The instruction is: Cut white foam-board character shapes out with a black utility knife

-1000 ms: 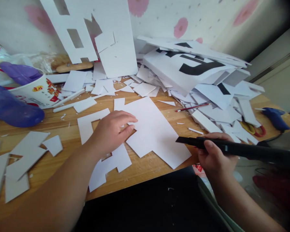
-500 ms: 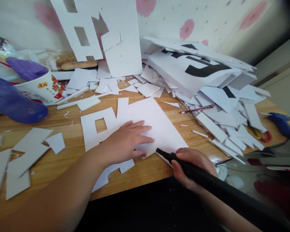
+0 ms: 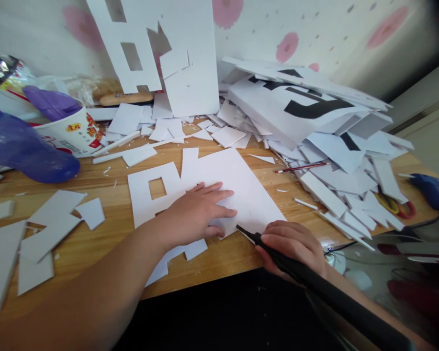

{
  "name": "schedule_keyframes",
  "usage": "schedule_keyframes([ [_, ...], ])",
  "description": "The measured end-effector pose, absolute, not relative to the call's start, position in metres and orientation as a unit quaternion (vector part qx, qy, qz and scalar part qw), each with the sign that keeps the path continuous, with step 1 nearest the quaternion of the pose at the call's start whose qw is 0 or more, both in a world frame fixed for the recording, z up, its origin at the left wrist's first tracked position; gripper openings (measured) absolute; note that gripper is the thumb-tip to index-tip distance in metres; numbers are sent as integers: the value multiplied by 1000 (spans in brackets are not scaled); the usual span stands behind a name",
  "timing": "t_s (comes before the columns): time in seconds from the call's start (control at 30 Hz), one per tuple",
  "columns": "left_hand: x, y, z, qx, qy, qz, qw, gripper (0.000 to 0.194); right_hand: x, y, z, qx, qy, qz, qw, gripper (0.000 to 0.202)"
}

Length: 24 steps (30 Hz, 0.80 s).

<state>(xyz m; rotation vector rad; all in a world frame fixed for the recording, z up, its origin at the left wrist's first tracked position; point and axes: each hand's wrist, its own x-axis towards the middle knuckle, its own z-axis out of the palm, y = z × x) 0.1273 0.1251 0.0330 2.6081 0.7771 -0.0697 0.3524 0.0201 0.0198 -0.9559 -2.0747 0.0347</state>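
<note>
My left hand point(image 3: 199, 212) lies flat on a white foam board point(image 3: 241, 180), its fingers spread. The board has cut edges and a square window at its left part. In my right hand point(image 3: 296, 246) is a long black tool point(image 3: 336, 292), gripped near its front. Its thin tip touches or hovers just above the board's near edge, a little right of my left hand. Near my left wrist, smaller white pieces point(image 3: 195, 249) stick out towards the table's front edge.
Cut white scraps point(image 3: 51, 234) lie at left, near a blue-purple object point(image 3: 32, 146) and a paper cup point(image 3: 73, 134). A tall cut board point(image 3: 197, 58) stands behind. At right are a pile of boards point(image 3: 270, 107), a pencil point(image 3: 302, 167), scissors point(image 3: 406, 209) and a blue glue gun point(image 3: 428, 190).
The view has shifted slightly, so things sit a little further right. My right hand has turned the black tool somewhat, its tip still at the board's edge. My left hand stays on the board.
</note>
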Motion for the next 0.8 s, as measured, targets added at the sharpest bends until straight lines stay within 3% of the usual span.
schedule_keyframes([
  [0.27, 130, 127, 32, 926, 293, -30, 236, 48, 362, 23, 23, -334, -860, -6, 385, 30],
  [0.5, 130, 127, 33, 929, 292, -44, 222, 48, 366, 16, 12, -340, -834, 42, 433, 36],
  [0.7, 130, 124, 34, 930, 291, -48, 218, 48, 393, 15, 2, -489, -598, 306, 557, 22],
  [0.8, 132, 123, 35, 931, 295, -41, 211, 45, 404, 38, 10, -465, -623, 400, 484, 27],
])
